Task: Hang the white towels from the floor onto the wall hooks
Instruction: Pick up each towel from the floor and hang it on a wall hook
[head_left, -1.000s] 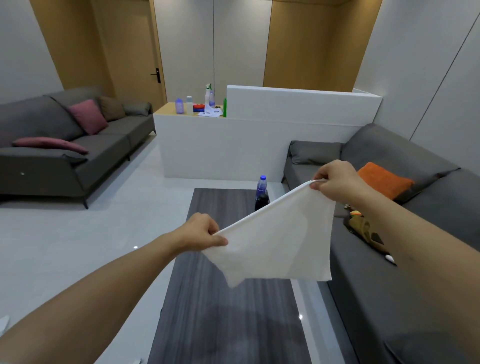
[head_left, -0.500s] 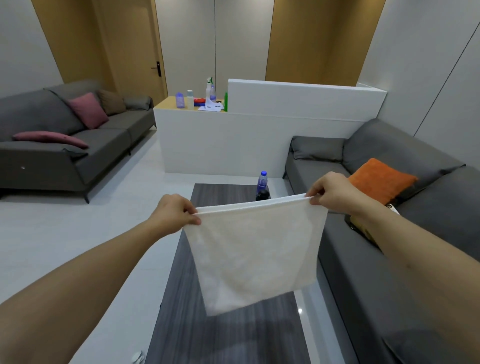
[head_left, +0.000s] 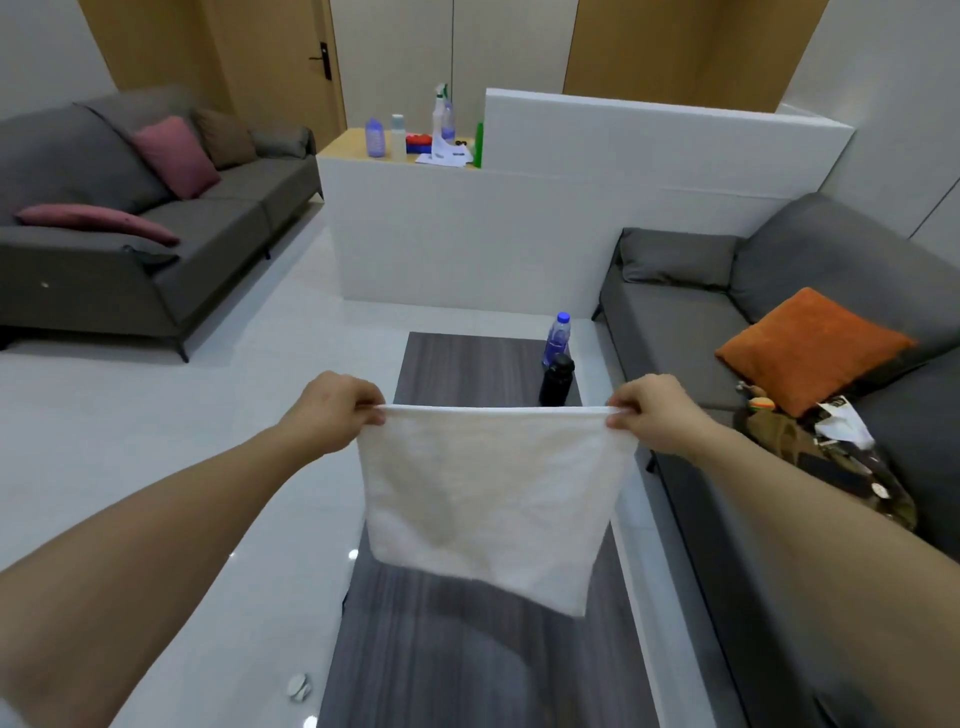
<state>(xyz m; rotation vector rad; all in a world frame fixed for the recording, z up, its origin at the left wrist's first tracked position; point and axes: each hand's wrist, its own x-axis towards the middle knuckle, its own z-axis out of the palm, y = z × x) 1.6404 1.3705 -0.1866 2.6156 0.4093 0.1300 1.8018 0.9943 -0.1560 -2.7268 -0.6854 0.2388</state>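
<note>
Both hands, left hand (head_left: 332, 410) and right hand (head_left: 654, 415), pinch the white towel (head_left: 493, 499) taut by its top corners. No hooks show, even toward 12 o'clock; hanging remains.

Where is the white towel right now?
The white towel hangs in mid-view above the dark coffee table, pinched at its top corners by the left hand and right hand.

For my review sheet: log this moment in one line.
white towel spread, airborne | left hand, right hand pinch top corners | hooks unseen
</note>
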